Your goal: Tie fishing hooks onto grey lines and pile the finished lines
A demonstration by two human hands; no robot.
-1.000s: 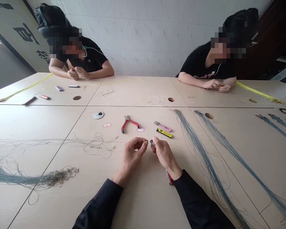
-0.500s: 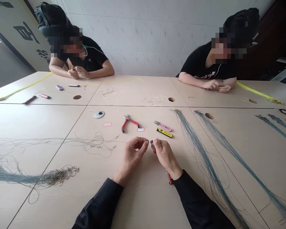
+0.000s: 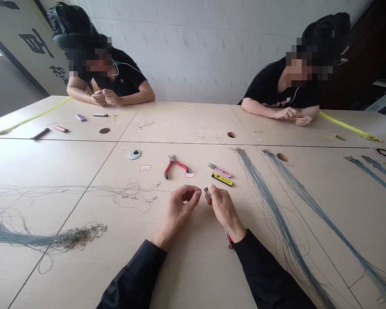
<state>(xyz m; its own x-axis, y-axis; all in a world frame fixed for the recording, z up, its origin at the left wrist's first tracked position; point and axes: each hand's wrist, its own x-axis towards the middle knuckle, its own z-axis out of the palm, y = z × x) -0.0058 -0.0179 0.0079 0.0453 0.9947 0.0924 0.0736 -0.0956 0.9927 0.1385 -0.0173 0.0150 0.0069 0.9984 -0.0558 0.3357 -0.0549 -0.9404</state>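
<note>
My left hand [image 3: 179,205] is pinched, thumb against forefinger, on something too thin to make out. My right hand [image 3: 221,207] is closed on a small dark tool [image 3: 207,192] whose tip sticks out towards the left fingertips. The two hands almost meet above the light wooden table [image 3: 193,266]. Red-handled pliers [image 3: 173,165] lie just beyond them, beside a pink clipper [image 3: 220,170] and a yellow-black bar [image 3: 222,179]. A red-black object [image 3: 228,239] lies under my right wrist.
Bundles of grey-blue line [image 3: 276,214] run down the right side, and another bundle with metal hooks [image 3: 73,236] lies at the left. Loose thin line [image 3: 131,195] lies left of my hands. Two people in black shirts sit across the table, hands together.
Hardly anything differs; my right hand has shifted very slightly and the view has nudged a little.
</note>
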